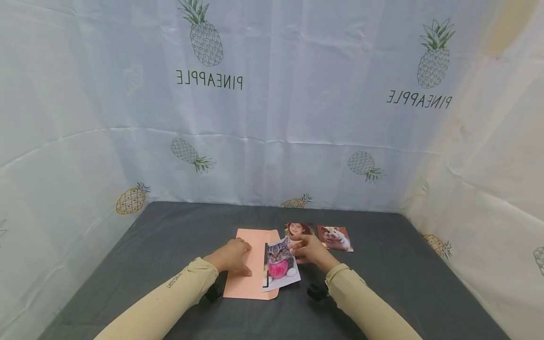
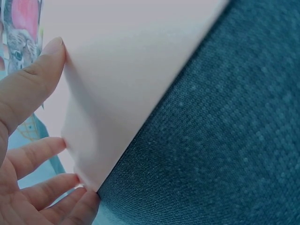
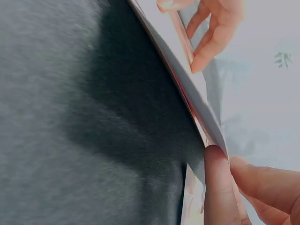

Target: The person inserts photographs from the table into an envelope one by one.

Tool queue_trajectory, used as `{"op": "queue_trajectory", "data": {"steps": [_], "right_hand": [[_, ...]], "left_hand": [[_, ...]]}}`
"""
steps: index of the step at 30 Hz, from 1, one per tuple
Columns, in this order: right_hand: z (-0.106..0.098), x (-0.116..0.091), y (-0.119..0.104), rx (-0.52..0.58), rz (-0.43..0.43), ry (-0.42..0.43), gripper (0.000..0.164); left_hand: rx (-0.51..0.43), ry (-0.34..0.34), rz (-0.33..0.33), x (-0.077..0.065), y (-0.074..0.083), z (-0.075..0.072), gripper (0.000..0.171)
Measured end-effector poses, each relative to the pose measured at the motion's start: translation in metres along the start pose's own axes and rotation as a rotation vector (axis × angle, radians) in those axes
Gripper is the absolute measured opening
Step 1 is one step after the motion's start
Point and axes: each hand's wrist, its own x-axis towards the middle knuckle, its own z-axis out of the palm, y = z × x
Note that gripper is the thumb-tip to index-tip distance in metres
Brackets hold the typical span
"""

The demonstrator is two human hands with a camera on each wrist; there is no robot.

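Note:
A peach-coloured envelope (image 1: 248,287) lies on the dark tabletop, its flap side to the right. My left hand (image 1: 231,256) rests on it; in the left wrist view the thumb (image 2: 35,77) and fingertips touch its paper, spread apart. Over the flap lies a photo of a cat with a pink ball (image 1: 279,269), its left edge along a black strip at the envelope's mouth. My right hand (image 1: 313,251) pinches the photo's right edge between thumb and finger, as the right wrist view shows. Whether the photo's left end is inside the envelope, I cannot tell.
Behind the right hand lie a photo of a person (image 1: 299,228), partly covered by that hand, and a hamster photo (image 1: 335,238). Dark cloth covers the table (image 1: 395,269). A white pineapple-print curtain (image 1: 289,113) hangs around the back and sides.

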Motion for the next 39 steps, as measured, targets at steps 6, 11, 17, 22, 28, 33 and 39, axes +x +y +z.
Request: {"op": "queue_trajectory", "data": {"steps": [6, 11, 17, 22, 28, 33, 39], "right_hand": [[-0.003, -0.016, 0.002, -0.001, 0.002, -0.044, 0.047], [-0.004, -0.026, 0.002, -0.021, -0.002, -0.052, 0.045], [-0.004, -0.031, 0.002, -0.010, -0.014, -0.064, 0.046], [-0.002, -0.032, 0.003, 0.003, -0.020, -0.069, 0.047], [0.001, -0.032, 0.004, 0.004, -0.026, -0.072, 0.047], [0.003, -0.032, 0.003, 0.020, -0.048, -0.100, 0.048], [0.006, -0.030, 0.002, 0.045, -0.064, -0.124, 0.048]], "left_hand": [[0.006, -0.002, -0.011, 0.000, 0.000, 0.001, 0.070], [0.007, -0.003, -0.007, 0.000, 0.000, 0.001, 0.070], [0.005, -0.006, -0.006, 0.000, 0.000, 0.000, 0.070], [0.009, -0.009, 0.000, -0.001, 0.001, -0.001, 0.069], [0.012, -0.001, 0.018, -0.001, 0.001, -0.001, 0.068], [0.013, 0.000, 0.017, -0.001, 0.000, -0.001, 0.068], [0.003, -0.007, 0.013, -0.001, 0.000, -0.001, 0.068]]}}
